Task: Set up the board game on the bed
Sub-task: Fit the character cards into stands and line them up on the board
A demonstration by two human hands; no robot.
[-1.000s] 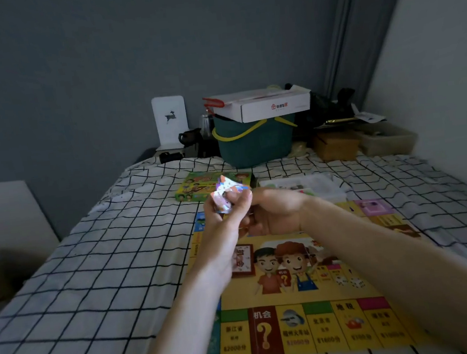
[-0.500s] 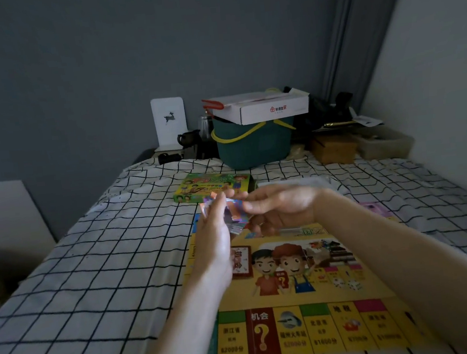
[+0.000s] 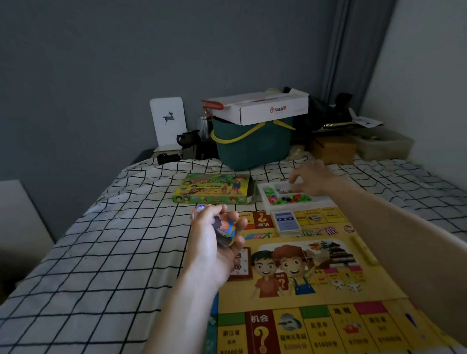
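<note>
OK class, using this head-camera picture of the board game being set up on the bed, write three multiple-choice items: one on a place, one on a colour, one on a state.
1. Where is the white tray of pieces?
A on the floor
B beyond the board's far edge
C inside the tub

2. The tub's handle is:
A yellow
B red
C white

3. The left hand:
A lies flat on the bed
B holds a stack of cards
C points at the wall

Answers: 1 B, it lies past the game board. 2 A, a yellow loop hangs down. 3 B, fingers curl round the cards.

both forearms are bare right up to the near edge of the view, no sleeve, watch or ring showing on the left hand [image 3: 213, 245] or the right hand [image 3: 312, 181].
</note>
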